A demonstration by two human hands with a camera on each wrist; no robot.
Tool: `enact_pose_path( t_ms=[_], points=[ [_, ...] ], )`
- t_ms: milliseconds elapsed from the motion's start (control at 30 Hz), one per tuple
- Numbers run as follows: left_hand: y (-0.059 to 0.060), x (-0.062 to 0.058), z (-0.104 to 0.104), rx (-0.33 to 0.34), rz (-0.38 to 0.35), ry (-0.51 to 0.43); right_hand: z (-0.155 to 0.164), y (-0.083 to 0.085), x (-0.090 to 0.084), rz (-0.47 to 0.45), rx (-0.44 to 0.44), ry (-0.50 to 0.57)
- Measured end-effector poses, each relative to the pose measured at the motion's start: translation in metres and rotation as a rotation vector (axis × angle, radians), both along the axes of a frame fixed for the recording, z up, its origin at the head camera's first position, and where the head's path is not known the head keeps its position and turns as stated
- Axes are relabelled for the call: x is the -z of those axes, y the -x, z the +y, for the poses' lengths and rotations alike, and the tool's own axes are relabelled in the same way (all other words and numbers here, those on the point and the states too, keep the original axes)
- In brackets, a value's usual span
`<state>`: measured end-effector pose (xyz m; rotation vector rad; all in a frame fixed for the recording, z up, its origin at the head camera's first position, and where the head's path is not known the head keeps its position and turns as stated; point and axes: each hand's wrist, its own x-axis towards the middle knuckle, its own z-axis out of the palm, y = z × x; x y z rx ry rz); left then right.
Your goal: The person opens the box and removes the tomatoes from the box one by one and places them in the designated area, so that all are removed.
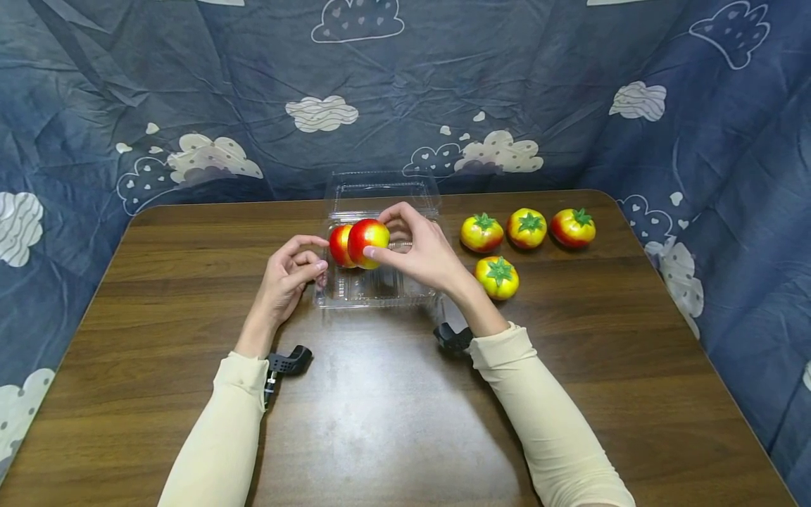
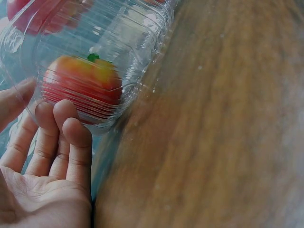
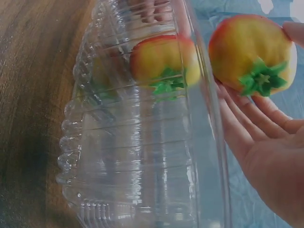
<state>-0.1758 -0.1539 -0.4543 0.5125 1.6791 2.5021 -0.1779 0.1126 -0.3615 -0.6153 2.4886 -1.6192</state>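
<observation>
Pinching tomato (image 1: 367, 242) btwn R hand (image 1: 423, 253) fingers; L hand (image 1: 288, 278) fingers loosely curled, probably touching box (image 1: 367, 289).

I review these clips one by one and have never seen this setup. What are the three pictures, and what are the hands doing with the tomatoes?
No machine here: a person works with bare hands and wears three cameras. The wide picture comes from the head, looking down at a wooden table. The other two come from the wrists, close to each hand.

On the table stands a clear plastic container with its lid open; one toy tomato in the container is already inside. The right hand pinches a second tomato above the container. The left hand touches the container's left side with curled fingers. Four loose tomatoes lie to the right.
</observation>
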Motion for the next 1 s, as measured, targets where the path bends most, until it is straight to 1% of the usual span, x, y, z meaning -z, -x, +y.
enact_pose_path(
  t_ms=[167, 300, 400, 533, 700, 1000],
  points=[
    [0.000, 0.001, -0.002, 0.001, 0.003, 0.001, -0.001, 0.001, 0.004, 0.129, 0.025, -0.063],
    [-0.001, 0.002, -0.002, -0.003, -0.001, 0.002, -0.003, 0.000, 0.007, 0.245, 0.039, -0.136],
    [-0.002, 0.003, -0.002, -0.004, -0.006, 0.000, -0.004, -0.002, 0.009, 0.302, 0.052, -0.189],
    [-0.002, 0.003, 0.000, -0.004, -0.006, 0.005, -0.004, -0.005, 0.010, 0.350, 0.068, -0.215],
    [0.000, 0.002, 0.001, -0.003, -0.006, 0.007, -0.003, -0.007, 0.010, 0.395, 0.079, -0.213],
    [0.001, 0.000, -0.001, -0.003, -0.011, 0.013, 0.000, -0.011, 0.007, 0.415, 0.087, -0.217]
  ],
)
